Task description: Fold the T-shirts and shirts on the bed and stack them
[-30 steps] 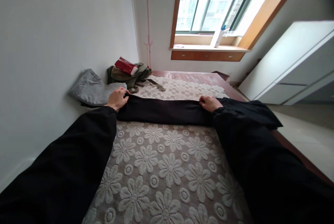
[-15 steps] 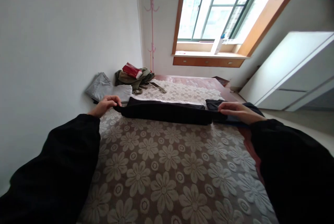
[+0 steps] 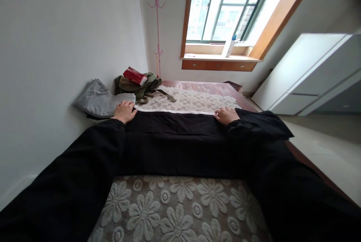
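A black garment (image 3: 180, 153) lies spread in a wide, folded band across the flowered lace cloth (image 3: 177, 215); its exact kind cannot be made out. My left hand (image 3: 125, 111) rests on its far left corner, fingers stretched out and thumb apart, close to the grey folded garment (image 3: 97, 99). At the far right corner, my right hand (image 3: 226, 115) lies on the black fabric with its fingers pointing left. Another dark folded garment (image 3: 266, 121) sits to the right, partly behind my right sleeve.
An olive-green backpack (image 3: 141, 89) with a red packet (image 3: 135, 76) on top lies at the far left. Behind are a pink coat stand (image 3: 158, 24) and a window ledge (image 3: 214, 58) with a white bottle (image 3: 229, 46). A wall borders the left; a white cabinet (image 3: 296, 73) stands right.
The black garment, held by its edge between both hands before, now lies wider and reaches nearer to me. My hands have come closer together and rest on its far corners.
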`<state>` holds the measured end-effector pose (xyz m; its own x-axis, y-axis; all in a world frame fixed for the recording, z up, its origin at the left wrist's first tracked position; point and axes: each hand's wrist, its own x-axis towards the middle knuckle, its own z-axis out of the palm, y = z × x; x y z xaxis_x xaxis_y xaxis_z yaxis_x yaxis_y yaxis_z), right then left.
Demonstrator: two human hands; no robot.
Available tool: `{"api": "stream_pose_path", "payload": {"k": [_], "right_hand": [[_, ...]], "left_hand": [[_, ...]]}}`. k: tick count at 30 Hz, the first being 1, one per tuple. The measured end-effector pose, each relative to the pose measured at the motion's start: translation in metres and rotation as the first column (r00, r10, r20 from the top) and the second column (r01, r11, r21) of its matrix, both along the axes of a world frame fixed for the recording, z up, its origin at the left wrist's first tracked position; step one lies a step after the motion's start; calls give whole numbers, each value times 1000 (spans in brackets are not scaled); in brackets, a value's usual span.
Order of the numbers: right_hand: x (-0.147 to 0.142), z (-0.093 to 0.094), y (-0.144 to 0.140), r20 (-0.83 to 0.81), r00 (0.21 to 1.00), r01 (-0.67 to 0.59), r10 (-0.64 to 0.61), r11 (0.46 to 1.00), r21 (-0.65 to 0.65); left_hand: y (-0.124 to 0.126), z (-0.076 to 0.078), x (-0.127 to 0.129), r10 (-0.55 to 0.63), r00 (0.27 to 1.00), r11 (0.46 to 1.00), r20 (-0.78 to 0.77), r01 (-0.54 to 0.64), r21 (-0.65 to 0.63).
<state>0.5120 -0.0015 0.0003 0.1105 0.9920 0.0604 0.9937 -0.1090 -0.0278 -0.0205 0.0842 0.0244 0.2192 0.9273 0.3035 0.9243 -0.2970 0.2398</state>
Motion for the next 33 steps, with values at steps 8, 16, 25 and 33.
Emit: {"api": "stream_pose_path", "payload": {"k": [8, 16, 25, 33], "right_hand": [[12, -16, 18, 7, 995, 98, -98, 995, -6], [19, -11, 10, -129, 983, 144, -131, 985, 94], [1, -17, 1, -227, 965, 173, -130, 968, 183], [6, -1, -14, -514, 858, 206, 8, 911, 358]], "left_hand": [[11, -8, -2, 54, 989, 998, 141, -59, 29], [-16, 4, -5, 43, 880, 991, 473, -98, 92], [-65, 24, -7, -36, 752, 992, 658, -51, 112], [-89, 21, -9, -56, 676, 979, 734, -107, 173]]}}
